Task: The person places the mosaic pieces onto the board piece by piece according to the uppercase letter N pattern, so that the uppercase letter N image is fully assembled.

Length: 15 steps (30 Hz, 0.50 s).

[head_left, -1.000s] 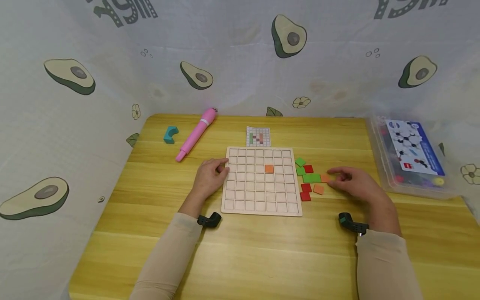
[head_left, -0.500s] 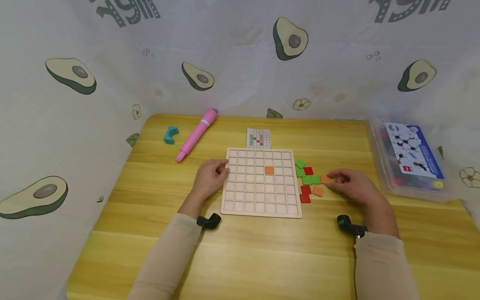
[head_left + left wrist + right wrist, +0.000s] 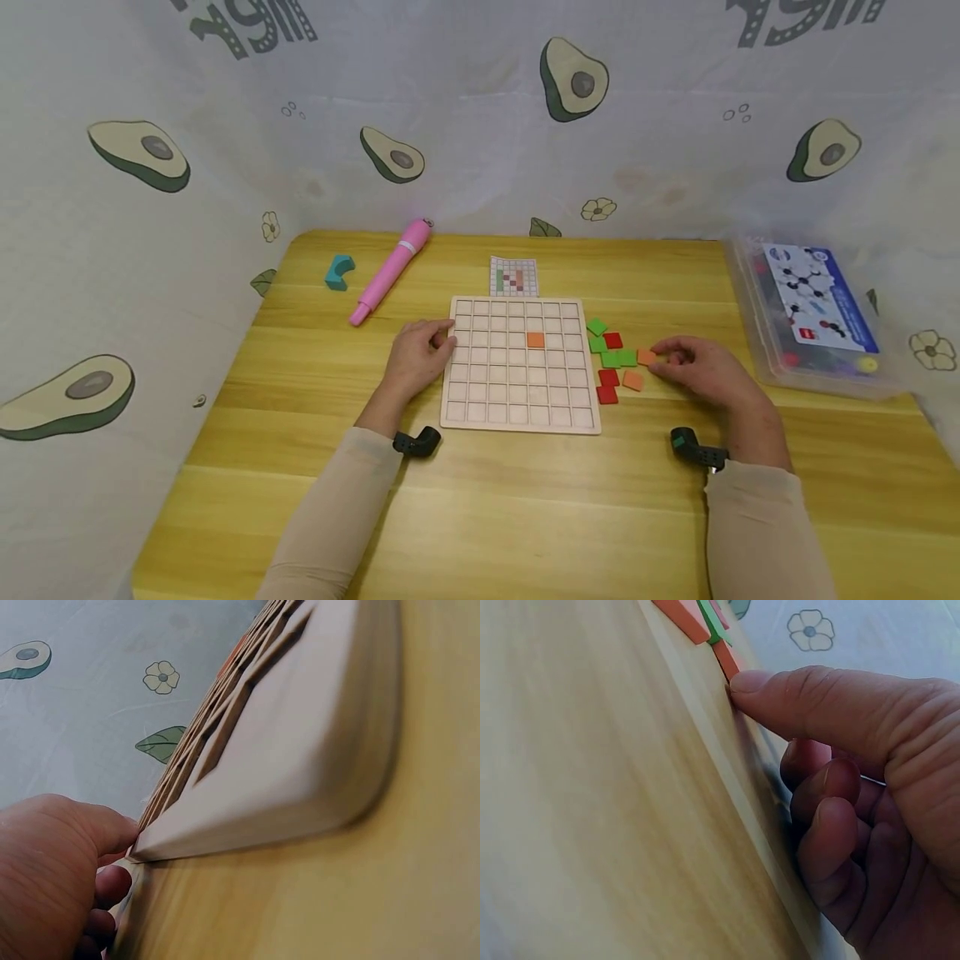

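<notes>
Orange tile [image 3: 646, 357] — right grip [image 3: 701, 367] pinches, fingers bent; left grip [image 3: 416, 357] touches board [image 3: 498, 374].

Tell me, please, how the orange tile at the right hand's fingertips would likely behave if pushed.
The orange tile looks thin and flat, so it would probably slide rather than roll. Its straight edges suggest it is likely stiff. A green tile lies right beside it, so pushing toward the board might nudge that too.

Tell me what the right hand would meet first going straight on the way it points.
Beyond the orange square tile that the right hand touches, probably the nearest green square tile; whether those tiles touch is unclear.
</notes>
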{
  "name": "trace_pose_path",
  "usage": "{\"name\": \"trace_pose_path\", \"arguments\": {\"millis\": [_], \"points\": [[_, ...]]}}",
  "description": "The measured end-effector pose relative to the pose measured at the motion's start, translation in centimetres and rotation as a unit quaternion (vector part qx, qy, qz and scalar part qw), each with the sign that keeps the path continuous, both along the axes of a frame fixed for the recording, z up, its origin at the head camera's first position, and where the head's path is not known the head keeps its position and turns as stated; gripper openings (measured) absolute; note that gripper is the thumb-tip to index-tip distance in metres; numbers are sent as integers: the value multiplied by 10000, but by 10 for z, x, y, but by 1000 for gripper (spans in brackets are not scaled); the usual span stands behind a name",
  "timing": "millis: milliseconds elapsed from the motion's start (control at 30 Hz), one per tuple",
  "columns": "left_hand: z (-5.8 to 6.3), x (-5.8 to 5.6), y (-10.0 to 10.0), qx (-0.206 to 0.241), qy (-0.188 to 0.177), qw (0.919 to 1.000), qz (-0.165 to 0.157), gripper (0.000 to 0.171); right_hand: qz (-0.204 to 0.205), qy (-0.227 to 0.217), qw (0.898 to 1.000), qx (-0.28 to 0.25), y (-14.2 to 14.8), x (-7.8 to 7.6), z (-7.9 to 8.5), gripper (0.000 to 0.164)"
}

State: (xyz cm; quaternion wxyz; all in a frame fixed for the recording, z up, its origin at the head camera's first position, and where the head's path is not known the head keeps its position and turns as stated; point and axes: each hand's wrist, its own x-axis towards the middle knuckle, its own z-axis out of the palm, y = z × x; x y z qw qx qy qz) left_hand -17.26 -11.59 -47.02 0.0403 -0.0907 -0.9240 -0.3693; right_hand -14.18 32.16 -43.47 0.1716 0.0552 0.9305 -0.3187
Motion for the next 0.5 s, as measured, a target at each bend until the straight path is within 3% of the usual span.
{"name": "trace_pose_path", "arguments": {"millis": [267,500], "points": [[-1,0,0,6,53,10000,23,34,-167,-8,9998,-83,-1,0,2,61],[1,1,1,-70,93,9999,19,34,-51,174,9998,32,-13,1,12,64]]}}
